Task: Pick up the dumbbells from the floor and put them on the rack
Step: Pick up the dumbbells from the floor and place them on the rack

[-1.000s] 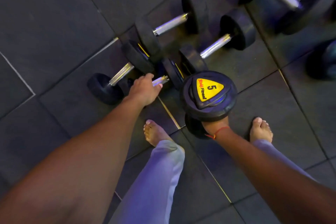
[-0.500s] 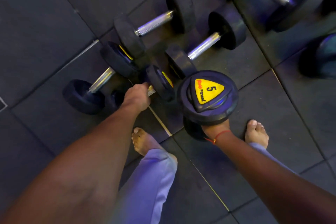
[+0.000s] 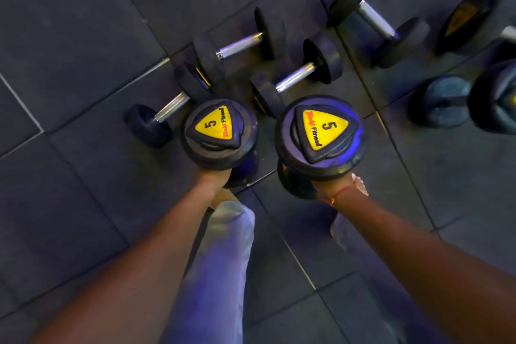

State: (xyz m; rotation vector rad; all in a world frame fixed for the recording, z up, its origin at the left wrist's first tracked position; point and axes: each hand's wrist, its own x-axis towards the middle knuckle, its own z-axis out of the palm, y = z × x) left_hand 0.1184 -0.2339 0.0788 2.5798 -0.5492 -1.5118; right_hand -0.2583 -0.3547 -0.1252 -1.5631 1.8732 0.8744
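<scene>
On the dark rubber floor (image 3: pixel 69 36), toward the left of the cluster, a small dumbbell (image 3: pixel 164 109) lies flat with its chrome bar running up to the right, one black head close to the left hand's load. The left hand (image 3: pixel 213 177) is mostly hidden under the head of the left 5 dumbbell (image 3: pixel 216 131), which it holds upright off the floor, the yellow triangle with the "5" facing the camera; the fingers themselves are covered, though the hand clearly carries the bar. Behind it, two more chrome-bar dumbbells lie on the floor: the upper middle dumbbell (image 3: pixel 240 45) and the lower middle dumbbell (image 3: pixel 296 78), side by side and both slanted up to the right. The right hand (image 3: pixel 335 184), with a red thread (image 3: pixel 339 193) at the wrist, holds the right 5 dumbbell (image 3: pixel 321 134) upright in the same way, just beside the left one, its fingers also out of sight beneath the head. Farther right, a larger dumbbell (image 3: pixel 377 19) lies near the top edge of the floor view, and bigger dark weights (image 3: pixel 446 100) sit by the right edge. Pale trouser legs (image 3: pixel 223 246) show below the arms.
</scene>
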